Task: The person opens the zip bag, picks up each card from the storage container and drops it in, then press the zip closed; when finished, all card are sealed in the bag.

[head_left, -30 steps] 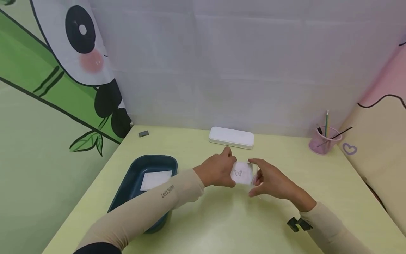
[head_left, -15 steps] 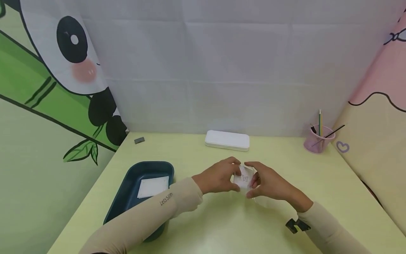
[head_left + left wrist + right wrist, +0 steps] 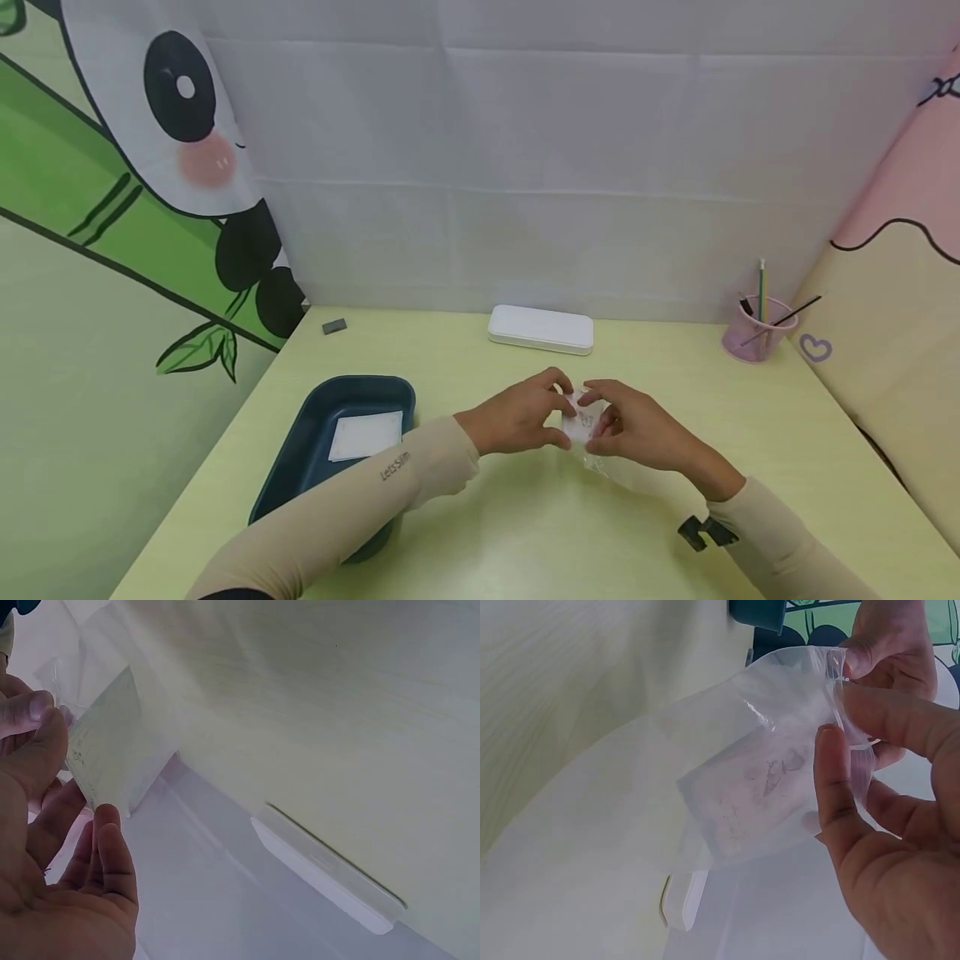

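Observation:
Over the table's middle, my left hand point(image 3: 517, 417) and right hand point(image 3: 645, 427) meet at a clear plastic bag point(image 3: 780, 686). Inside the bag shows a small white card point(image 3: 754, 791) with a butterfly drawing; the left wrist view gives the card point(image 3: 109, 750) edge-up and tilted. In the right wrist view, my right fingers pinch the strip at the bag's mouth, and my left thumb and fingers grip the same edge farther along. Part of the mouth is hidden behind the fingers.
A dark blue tray point(image 3: 408, 396) with white cards point(image 3: 365, 436) stands left, partly under my left forearm. Behind the hands lies a white case point(image 3: 540, 329). A grey eraser-like block point(image 3: 334, 326) lies back left, and a pink pencil cup point(image 3: 750, 343) back right.
My hands have drawn closer together. The card, earlier held out by my left hand at the bag's mouth, has moved right into the bag. Both hands now pinch the bag's edge.

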A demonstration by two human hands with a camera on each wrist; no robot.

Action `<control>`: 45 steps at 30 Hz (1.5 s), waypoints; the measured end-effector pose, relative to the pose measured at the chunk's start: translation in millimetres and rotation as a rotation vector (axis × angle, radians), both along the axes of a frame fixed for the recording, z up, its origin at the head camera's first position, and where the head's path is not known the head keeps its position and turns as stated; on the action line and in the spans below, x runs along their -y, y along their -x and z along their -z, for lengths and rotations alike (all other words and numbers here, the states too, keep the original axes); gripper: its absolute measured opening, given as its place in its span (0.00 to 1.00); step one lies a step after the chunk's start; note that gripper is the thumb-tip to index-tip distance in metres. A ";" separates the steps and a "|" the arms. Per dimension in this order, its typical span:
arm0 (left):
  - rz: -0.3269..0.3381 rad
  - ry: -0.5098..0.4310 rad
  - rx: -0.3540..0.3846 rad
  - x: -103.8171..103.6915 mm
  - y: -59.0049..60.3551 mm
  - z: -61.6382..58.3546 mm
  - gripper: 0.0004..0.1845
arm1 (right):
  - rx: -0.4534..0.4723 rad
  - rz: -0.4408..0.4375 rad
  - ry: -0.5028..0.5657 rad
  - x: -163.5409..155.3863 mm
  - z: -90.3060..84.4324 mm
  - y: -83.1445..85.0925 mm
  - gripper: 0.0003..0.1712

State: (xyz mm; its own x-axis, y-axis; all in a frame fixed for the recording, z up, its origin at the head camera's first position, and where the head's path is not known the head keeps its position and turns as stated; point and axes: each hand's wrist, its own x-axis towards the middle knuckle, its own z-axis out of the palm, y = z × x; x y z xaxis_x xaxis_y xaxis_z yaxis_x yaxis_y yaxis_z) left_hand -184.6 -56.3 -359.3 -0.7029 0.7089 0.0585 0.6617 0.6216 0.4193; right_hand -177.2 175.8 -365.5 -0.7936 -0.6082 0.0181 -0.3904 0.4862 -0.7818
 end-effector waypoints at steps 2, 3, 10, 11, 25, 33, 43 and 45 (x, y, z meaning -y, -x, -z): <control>0.015 0.014 -0.021 -0.6 1.1 1.8 0.20 | -0.006 -0.011 0.008 -0.4 -0.5 0.2 0.44; 0.021 0.025 -0.030 -0.8 1.5 2.7 0.20 | -0.006 -0.018 0.010 -0.9 -1.0 0.2 0.45; 0.071 0.075 -0.087 3.1 2.2 7.5 0.24 | 0.047 -0.056 -0.009 -5.5 -3.1 1.2 0.49; 0.076 0.075 -0.095 3.8 2.1 8.0 0.24 | 0.038 -0.066 -0.007 -5.4 -3.2 2.1 0.46; 0.123 0.153 -0.280 8.0 0.6 11.5 0.18 | -0.320 -0.074 0.016 -5.4 5.8 7.1 0.08; 0.171 0.137 -0.269 11.5 0.2 10.3 0.21 | -0.351 -0.101 0.020 -8.2 9.7 10.2 0.11; 0.152 0.350 -0.317 5.7 -1.5 9.4 0.28 | -0.374 -0.087 -0.005 -6.9 8.9 7.2 0.12; 0.155 0.350 -0.325 7.2 -2.7 8.7 0.29 | -0.364 -0.088 -0.024 -6.3 7.1 7.5 0.11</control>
